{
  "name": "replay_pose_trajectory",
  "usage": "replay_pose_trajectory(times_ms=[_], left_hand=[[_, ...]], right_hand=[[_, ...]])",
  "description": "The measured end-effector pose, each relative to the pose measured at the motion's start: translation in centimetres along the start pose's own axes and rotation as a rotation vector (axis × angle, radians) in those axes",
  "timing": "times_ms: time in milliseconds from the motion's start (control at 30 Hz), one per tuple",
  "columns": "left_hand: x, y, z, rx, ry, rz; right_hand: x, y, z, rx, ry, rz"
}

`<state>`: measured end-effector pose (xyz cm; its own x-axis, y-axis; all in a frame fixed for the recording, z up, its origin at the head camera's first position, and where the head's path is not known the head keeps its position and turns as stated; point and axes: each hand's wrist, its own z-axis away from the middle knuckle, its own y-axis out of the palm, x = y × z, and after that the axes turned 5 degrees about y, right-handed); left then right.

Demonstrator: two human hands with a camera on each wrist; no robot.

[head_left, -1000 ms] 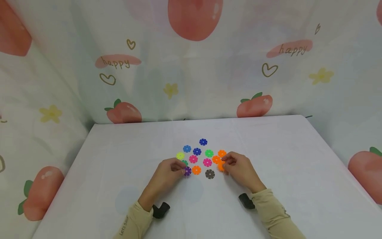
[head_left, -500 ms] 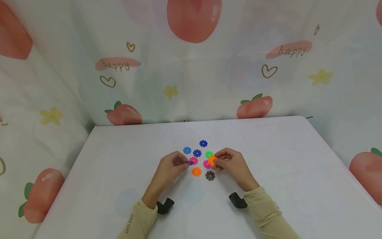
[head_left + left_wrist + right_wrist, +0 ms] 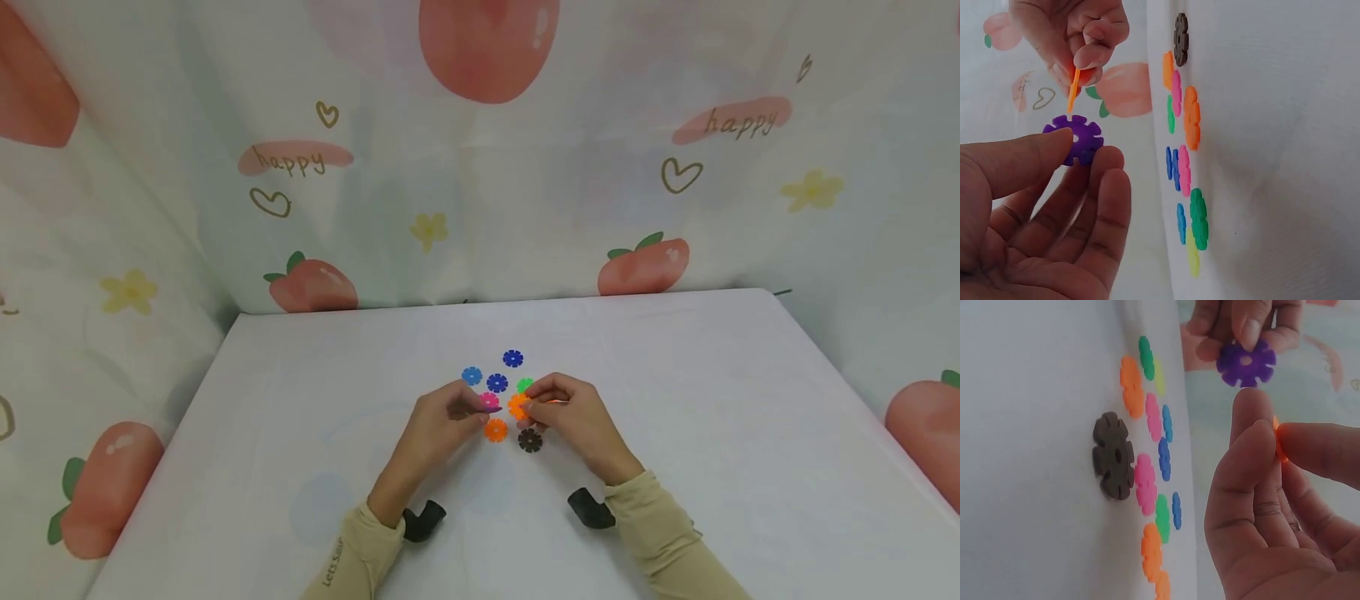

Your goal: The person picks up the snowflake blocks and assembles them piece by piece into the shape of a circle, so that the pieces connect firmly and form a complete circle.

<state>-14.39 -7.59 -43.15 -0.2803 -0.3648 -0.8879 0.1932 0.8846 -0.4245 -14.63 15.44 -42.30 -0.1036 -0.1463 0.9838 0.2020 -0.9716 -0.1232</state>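
My left hand (image 3: 442, 423) pinches a purple snowflake disc (image 3: 1090, 137) between thumb and fingers. Lifted above the table in the left wrist view, its notched face shows, the lower part overlapped by the thumb. Opposite it, my right hand (image 3: 576, 421) pinches an orange snowflake disc (image 3: 517, 407), which appears edge-on in the left wrist view. The two discs face each other with a small gap between. Beneath the hands lie a dark brown disc (image 3: 529, 441), another orange disc (image 3: 495, 430) and a pink disc (image 3: 489, 401).
More snowflake discs lie loose around the hands: a light blue disc (image 3: 471, 376), dark blue discs (image 3: 513, 358), a green disc (image 3: 1199, 219) and a yellow disc (image 3: 1193, 255). The white table (image 3: 337, 358) ends at a patterned cloth backdrop (image 3: 517, 208).
Both hands have lifted their discs and moved inward toward each other. The purple disc came up from the table's near left, the orange one from the right.
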Motion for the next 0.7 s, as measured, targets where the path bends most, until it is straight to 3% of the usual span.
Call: replay_pose_trajectory(times_ms=[133, 300, 500, 700], left_hand=[[-0.2, 0.2, -0.2, 0.017, 0.053, -0.006], [-0.5, 0.5, -0.3, 0.015, 0.102, -0.077], [-0.6, 0.9, -0.1, -0.025, 0.180, -0.182], [-0.6, 1.2, 0.2, -0.066, 0.238, -0.183]], right_hand=[[0.2, 0.2, 0.1, 0.015, -0.025, 0.017], [0.5, 0.6, 0.2, -0.017, -0.023, 0.052], [0.6, 1.3, 0.4, -0.034, 0.003, 0.013], [0.4, 1.8, 0.5, -0.047, 0.005, -0.012]])
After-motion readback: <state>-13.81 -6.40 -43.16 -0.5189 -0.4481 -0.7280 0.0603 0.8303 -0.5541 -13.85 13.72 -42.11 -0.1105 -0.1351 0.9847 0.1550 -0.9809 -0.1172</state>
